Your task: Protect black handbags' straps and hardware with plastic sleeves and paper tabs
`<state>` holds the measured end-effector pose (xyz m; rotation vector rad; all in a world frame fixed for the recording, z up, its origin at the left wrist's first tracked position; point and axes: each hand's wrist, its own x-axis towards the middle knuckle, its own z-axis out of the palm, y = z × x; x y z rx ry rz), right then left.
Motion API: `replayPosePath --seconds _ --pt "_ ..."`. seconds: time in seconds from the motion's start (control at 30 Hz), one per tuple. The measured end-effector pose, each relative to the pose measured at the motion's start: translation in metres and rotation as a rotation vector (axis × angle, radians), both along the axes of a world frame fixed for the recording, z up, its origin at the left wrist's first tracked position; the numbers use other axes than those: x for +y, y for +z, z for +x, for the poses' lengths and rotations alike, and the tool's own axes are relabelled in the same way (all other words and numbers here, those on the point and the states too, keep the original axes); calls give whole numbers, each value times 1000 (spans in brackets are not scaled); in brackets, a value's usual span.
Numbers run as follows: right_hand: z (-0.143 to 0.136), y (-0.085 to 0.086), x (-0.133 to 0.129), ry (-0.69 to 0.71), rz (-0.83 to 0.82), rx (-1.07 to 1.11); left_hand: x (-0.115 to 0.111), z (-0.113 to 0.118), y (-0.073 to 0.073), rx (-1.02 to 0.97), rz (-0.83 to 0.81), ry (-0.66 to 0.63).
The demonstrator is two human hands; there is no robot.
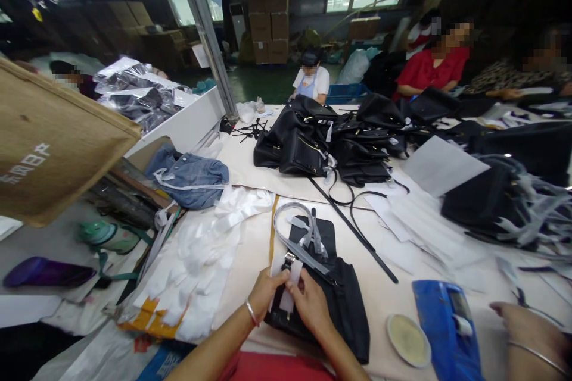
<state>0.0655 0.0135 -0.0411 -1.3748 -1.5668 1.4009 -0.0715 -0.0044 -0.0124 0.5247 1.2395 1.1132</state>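
Observation:
A black bag [351, 315] lies on the pale table in front of me, its flap folded away at the top. Clear-wrapped handles [308, 250] curl over it. Both my hands meet at a strap with a metal buckle [289, 257], where a strip of thin white material [295, 271] shows. My left hand [265, 293], with a bracelet at the wrist, pinches the strap from the left. From the right, my right hand [309, 300] presses its fingers and thumb on the same strap, close beside my left thumb.
Black bags [299, 143] are heaped at the back. White tissue pieces [192, 262] lie left, beside blue cloth [192, 175]. A round dish [408, 340] and blue pouch [447, 327] sit right, near another person's hand [531, 333]. A long black strap [357, 235] crosses the table.

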Motion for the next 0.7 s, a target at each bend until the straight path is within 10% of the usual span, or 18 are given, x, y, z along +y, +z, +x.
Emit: replayPosePath --seconds 0.27,0.7 --pt "-2 19 30 -41 10 236 3 -9 -5 37 -16 -189" --pt "-34 30 22 -270 11 -29 17 -33 -13 -149 57 -344"
